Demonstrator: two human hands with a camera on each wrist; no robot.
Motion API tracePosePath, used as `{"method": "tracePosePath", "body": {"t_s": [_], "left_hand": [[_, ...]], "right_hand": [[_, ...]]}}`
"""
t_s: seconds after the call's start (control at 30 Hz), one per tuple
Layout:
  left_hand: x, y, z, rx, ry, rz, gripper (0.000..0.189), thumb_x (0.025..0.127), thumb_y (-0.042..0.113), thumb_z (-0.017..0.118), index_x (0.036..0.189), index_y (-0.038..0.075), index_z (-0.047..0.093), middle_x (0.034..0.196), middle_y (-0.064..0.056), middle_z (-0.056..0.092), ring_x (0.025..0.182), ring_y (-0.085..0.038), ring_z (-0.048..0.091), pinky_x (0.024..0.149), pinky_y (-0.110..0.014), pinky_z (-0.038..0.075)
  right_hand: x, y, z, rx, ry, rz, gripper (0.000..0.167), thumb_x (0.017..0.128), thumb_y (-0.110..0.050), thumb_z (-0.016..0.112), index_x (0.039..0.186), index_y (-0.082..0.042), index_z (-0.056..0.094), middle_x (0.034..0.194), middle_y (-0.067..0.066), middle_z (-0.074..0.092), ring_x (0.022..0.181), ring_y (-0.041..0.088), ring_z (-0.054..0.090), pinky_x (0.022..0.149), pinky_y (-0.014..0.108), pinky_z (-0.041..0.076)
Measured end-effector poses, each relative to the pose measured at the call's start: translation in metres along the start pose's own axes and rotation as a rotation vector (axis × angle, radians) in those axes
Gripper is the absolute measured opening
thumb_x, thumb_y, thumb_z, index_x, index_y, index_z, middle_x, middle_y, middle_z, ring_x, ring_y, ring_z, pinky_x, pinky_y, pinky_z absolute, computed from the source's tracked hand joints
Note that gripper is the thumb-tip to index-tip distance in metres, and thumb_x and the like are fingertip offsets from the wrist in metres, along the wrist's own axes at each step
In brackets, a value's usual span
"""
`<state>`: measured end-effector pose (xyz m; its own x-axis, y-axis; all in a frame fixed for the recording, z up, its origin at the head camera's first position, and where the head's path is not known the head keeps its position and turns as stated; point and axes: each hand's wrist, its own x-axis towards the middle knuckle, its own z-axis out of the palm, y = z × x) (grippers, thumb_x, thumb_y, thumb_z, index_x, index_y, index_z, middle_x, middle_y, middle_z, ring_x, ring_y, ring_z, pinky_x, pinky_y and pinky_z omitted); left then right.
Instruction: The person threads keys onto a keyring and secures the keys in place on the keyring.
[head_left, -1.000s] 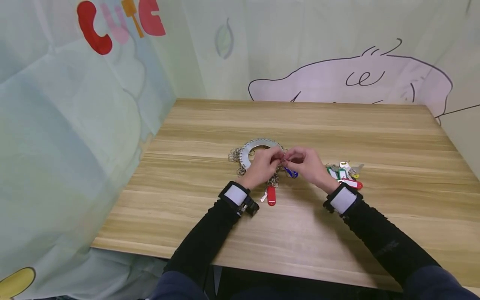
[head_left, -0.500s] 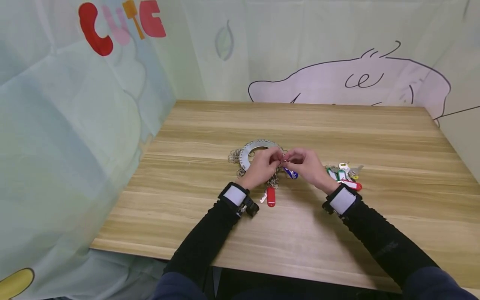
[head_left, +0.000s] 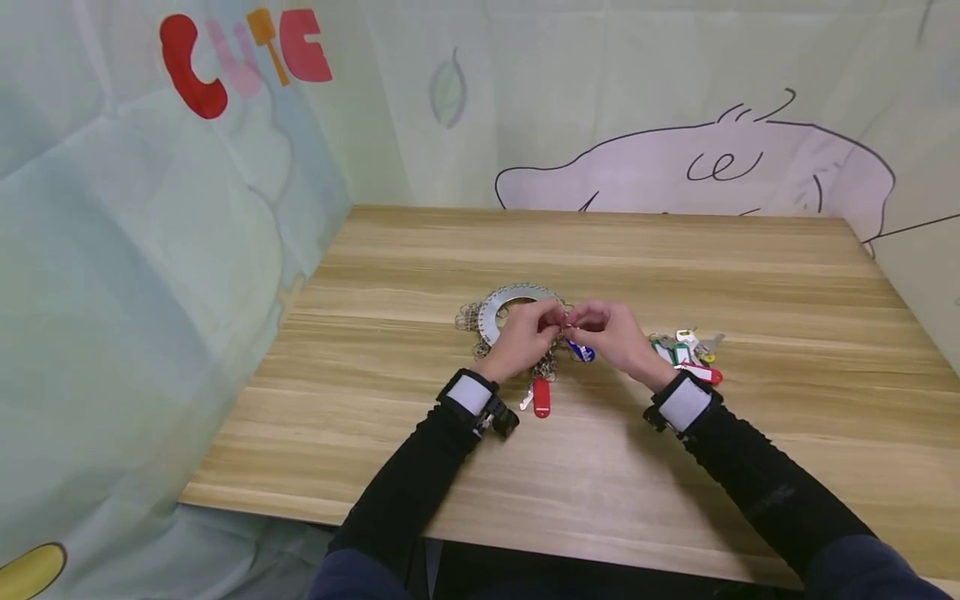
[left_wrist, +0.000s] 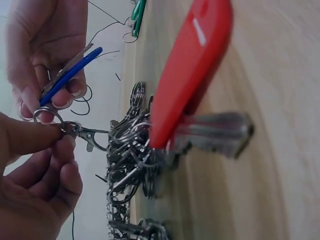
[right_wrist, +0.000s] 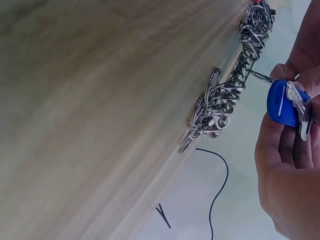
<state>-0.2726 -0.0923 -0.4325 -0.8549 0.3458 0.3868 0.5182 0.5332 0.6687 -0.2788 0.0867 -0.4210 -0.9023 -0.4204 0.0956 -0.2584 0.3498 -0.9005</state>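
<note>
A silver ring-shaped key holder [head_left: 491, 310] lies on the table, its edge hung with many metal clips and rings [left_wrist: 132, 150]. My left hand [head_left: 522, 335] pinches a small metal snap hook [left_wrist: 90, 135] at the holder's right side. Facing it, my right hand [head_left: 611, 333] pinches a split ring [left_wrist: 49, 114] that carries a blue key tag [right_wrist: 282, 104] and a key [right_wrist: 298, 100]. The fingertips of both hands come together at that ring. From the holder's near side hang a red key tag [head_left: 542, 398] and a silver key [left_wrist: 217, 131].
To the right of my right hand lies a small pile of keys with green tags [head_left: 681, 354], a red tag [head_left: 701, 373] and a yellow one [head_left: 707, 357]. The wooden table [head_left: 420, 450] meets printed cloth walls [head_left: 600, 75] at its back and left.
Both hands stay at the same spot by the holder, with only slight finger movement. The whole head view has shifted a little downward.
</note>
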Motion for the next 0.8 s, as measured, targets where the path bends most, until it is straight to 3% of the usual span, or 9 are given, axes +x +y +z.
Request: {"method": "tracePosePath", "body": {"t_s": [0.27,0.53,0.8], "left_hand": [[0.0004,0.0027,-0.0011,0.033,-0.007,0.034,0.012,0.086,-0.004,0.062,0.094,0.006,0.064,0.088,-0.007,0.070,0.078,-0.014,0.065,0.069,-0.017,0.051],[0.0006,0.0013,0.0004,-0.034,0.010,-0.017,0.014,0.084,-0.007,0.060,0.090,0.004,0.063,0.082,-0.009,0.068,0.074,-0.016,0.062,0.068,-0.019,0.050],[0.0005,0.0052,-0.0027,0.018,-0.016,0.014,0.011,0.088,-0.004,0.062,0.095,0.005,0.064,0.087,-0.008,0.071,0.077,-0.015,0.064,0.068,-0.018,0.050]], "right_hand": [[0.0012,-0.0002,-0.0024,0.012,0.000,0.021,0.018,0.087,-0.008,0.068,0.102,0.001,0.067,0.101,0.020,0.073,0.081,0.005,0.068,0.074,0.019,0.052],[-0.0017,-0.0031,-0.0011,-0.020,-0.001,0.019,0.019,0.087,-0.009,0.068,0.104,-0.001,0.066,0.104,0.019,0.072,0.092,0.021,0.070,0.076,0.019,0.053],[-0.0014,-0.0029,-0.0033,-0.001,-0.001,0.047,0.019,0.087,-0.009,0.068,0.104,0.000,0.065,0.106,0.019,0.072,0.089,0.014,0.069,0.081,0.023,0.051]]}}
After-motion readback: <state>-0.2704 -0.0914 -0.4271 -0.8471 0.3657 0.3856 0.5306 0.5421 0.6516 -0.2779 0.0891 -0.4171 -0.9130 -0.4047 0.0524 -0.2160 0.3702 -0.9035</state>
